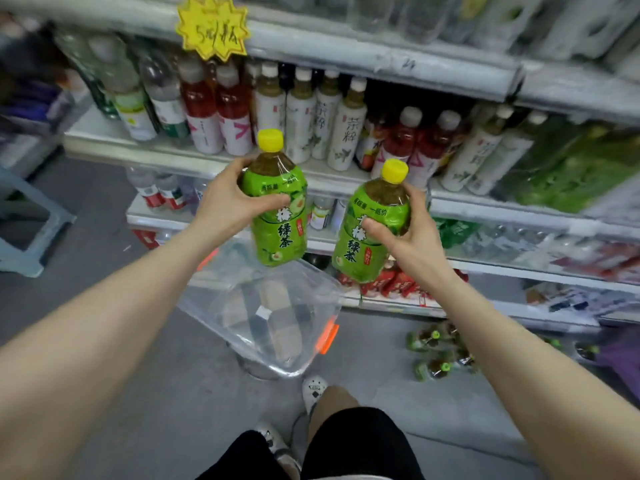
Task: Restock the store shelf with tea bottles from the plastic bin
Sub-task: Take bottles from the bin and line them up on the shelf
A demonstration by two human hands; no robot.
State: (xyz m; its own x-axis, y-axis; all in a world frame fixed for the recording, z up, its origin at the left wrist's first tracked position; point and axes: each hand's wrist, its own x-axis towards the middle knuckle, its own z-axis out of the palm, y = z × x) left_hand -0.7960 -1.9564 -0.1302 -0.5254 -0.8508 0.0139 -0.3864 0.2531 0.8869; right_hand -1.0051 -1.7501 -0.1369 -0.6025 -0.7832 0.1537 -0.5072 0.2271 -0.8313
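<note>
Left hand point(225, 199) and right hand point(412, 233) each curl round an upright green tea bottle (left bottle point(277, 206), right bottle point(374, 230)) held above the bin point(270, 306), short of the shelf point(194, 161); bin looks emptied, so likely last two to place.

Shelf bottles point(561, 161) at right blurred; top shelf point(450, 15) cropped

Both arms reach forward, bare to the elbow. The left hand point(227, 199) and right hand point(407, 233) are raised side by side — each curled round a bottle, thumb across the front.
</note>
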